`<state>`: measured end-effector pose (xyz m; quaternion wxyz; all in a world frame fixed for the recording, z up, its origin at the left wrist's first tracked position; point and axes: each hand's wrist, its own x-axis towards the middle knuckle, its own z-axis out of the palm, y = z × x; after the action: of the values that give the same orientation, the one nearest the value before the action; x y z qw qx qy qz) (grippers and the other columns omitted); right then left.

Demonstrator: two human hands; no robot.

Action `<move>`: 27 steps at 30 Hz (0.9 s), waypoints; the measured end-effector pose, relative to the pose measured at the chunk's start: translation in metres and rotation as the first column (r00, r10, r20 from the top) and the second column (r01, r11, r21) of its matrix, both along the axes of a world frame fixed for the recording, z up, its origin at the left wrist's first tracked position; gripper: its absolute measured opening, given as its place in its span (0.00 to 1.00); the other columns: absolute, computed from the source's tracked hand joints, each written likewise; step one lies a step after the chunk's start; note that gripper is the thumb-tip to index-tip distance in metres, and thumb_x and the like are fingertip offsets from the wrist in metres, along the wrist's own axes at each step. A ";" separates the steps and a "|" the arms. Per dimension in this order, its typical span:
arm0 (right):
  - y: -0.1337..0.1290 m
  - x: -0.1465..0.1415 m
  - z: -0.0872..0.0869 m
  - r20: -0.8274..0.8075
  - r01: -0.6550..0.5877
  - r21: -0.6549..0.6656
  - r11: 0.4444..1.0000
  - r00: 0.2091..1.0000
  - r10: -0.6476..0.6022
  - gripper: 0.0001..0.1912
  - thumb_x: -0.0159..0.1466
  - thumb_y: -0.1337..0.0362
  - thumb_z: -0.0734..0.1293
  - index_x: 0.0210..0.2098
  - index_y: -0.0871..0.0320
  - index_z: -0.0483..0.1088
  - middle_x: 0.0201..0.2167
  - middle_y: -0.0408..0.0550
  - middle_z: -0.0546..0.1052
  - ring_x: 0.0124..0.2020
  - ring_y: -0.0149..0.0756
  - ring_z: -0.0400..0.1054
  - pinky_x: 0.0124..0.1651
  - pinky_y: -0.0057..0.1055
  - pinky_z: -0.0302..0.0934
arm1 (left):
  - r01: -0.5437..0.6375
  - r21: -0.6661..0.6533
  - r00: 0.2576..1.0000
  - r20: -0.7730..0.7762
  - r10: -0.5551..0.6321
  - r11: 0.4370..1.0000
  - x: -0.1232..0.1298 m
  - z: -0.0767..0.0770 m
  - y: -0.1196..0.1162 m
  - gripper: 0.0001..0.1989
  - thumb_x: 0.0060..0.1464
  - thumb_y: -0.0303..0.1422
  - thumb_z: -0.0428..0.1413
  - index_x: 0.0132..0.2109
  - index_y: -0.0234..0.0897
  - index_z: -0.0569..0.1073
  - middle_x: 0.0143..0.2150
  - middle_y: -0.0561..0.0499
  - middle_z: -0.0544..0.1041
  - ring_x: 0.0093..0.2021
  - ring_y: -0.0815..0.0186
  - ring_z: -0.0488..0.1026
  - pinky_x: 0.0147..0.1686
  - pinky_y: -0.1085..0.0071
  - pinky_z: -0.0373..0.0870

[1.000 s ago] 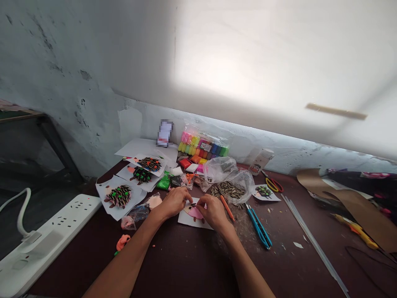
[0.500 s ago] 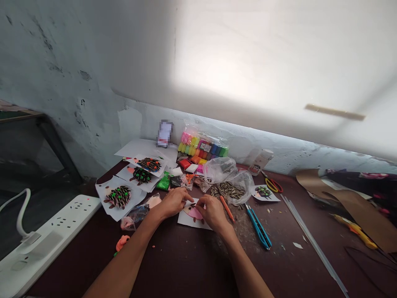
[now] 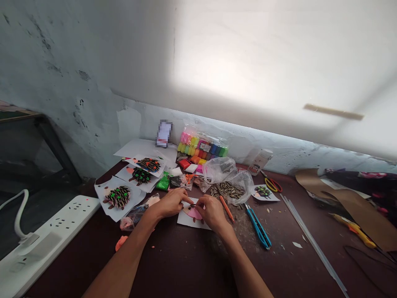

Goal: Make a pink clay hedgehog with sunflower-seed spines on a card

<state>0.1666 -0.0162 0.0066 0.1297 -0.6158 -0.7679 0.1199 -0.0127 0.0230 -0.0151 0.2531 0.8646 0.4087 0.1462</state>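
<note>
A small white card (image 3: 183, 220) lies flat on the dark table, bearing a pink hedgehog shape (image 3: 192, 212) with small brown feet. Dark sunflower seeds sit along its upper edge, close to my fingertips. My left hand (image 3: 173, 202) rests at the card's upper left, index finger stretched toward the shape and the other fingers loosely curled, with nothing seen in it. Over the card's right side, my right hand (image 3: 212, 210) has thumb and fingers pinched at the pink shape; what they hold is hidden. Beyond it, striped sunflower seeds (image 3: 229, 190) lie heaped by a plastic bag (image 3: 245, 186).
Finished hedgehog cards (image 3: 118, 196) lie at left near a white power strip (image 3: 62, 231). Coloured clay packs (image 3: 203, 147) stand at the back. An orange pen-like tool (image 3: 227, 209), blue cutter (image 3: 259, 227), scissors (image 3: 273, 185) and glue gun (image 3: 356, 231) are on the right.
Both hands stay over the card. The fingertips have shifted only very slightly, and the whole view has moved a little.
</note>
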 end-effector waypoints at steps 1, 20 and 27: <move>0.000 0.000 0.000 0.000 0.000 0.002 1.000 1.000 0.000 0.07 0.58 0.70 0.66 0.28 0.56 0.76 0.30 0.46 0.77 0.34 0.33 0.69 0.35 0.25 0.53 | -0.002 0.007 1.000 0.003 0.002 1.000 0.000 0.000 0.000 0.28 0.42 0.17 0.48 0.46 0.46 0.79 0.42 0.49 0.75 0.45 0.63 0.69 0.48 0.70 0.62; -0.003 -0.001 0.003 0.001 0.026 -0.001 1.000 1.000 -0.026 0.07 0.59 0.70 0.65 0.29 0.56 0.76 0.32 0.46 0.77 0.35 0.33 0.70 0.36 0.26 0.54 | -0.176 0.033 0.984 0.031 0.175 0.984 0.011 -0.004 -0.001 0.09 0.53 0.29 0.53 0.37 0.40 0.79 0.39 0.49 0.77 0.41 0.64 0.72 0.43 0.71 0.64; -0.002 -0.001 0.000 0.010 0.011 0.006 1.000 1.000 -0.011 0.08 0.60 0.71 0.64 0.30 0.56 0.75 0.32 0.46 0.76 0.34 0.33 0.68 0.35 0.25 0.52 | -0.200 0.037 0.980 -0.005 0.200 0.979 0.015 -0.001 -0.005 0.08 0.53 0.30 0.55 0.36 0.41 0.80 0.40 0.49 0.76 0.43 0.61 0.70 0.44 0.68 0.62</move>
<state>0.1655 -0.0183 0.0061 0.1282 -0.6202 -0.7654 0.1140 0.0024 0.0184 -0.0163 0.2195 0.8242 0.4920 0.1748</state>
